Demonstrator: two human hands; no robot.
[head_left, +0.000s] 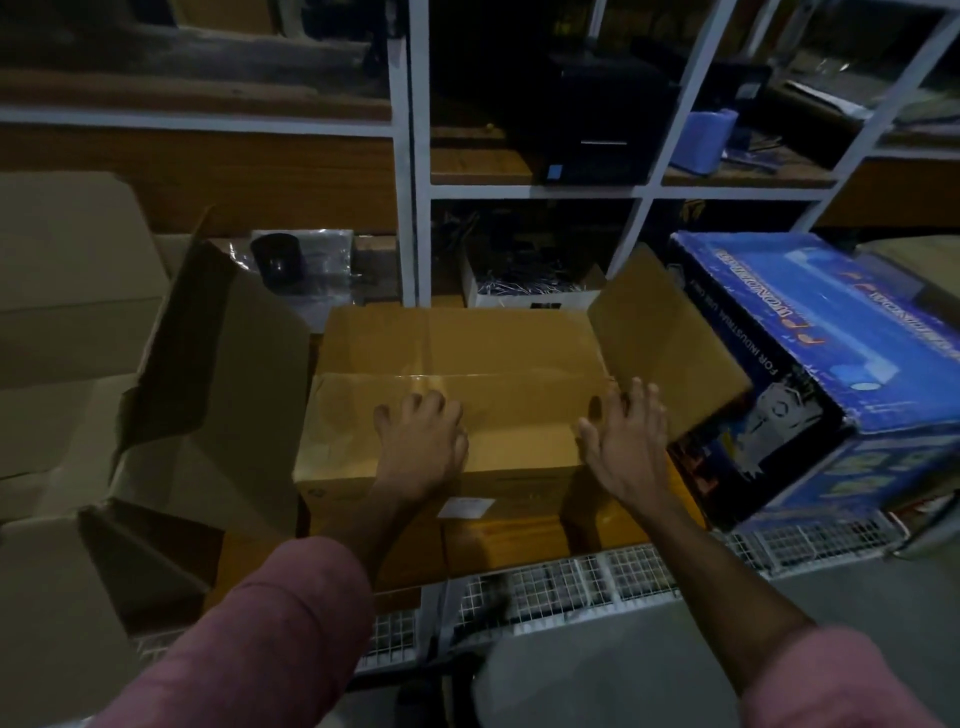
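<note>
2 hands: left hand (423, 441), right hand (626, 441). 2 pink sleeves: left sleeve (260, 639), right sleeve (841, 680). 1 brown cardboard box (519, 467) with 4 flaps: 2 folded flat, far flap (457, 338) and near flap (519, 410); 2 standing up, left flap (223, 364) and right flap (660, 338). 1 white label (466, 506) on box front. 1 blue printed box (831, 364). At least 2 pale cartons (67, 249) at left, exact count unclear in dim light. On shelves: 1 black printer (597, 119), 1 light-blue container (704, 140), 1 dark cylinder (278, 260), 1 white carton of cables (535, 296).

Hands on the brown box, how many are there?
2. The left hand presses the box top near its middle; the right hand is at its right end, beside the raised flap.
</note>
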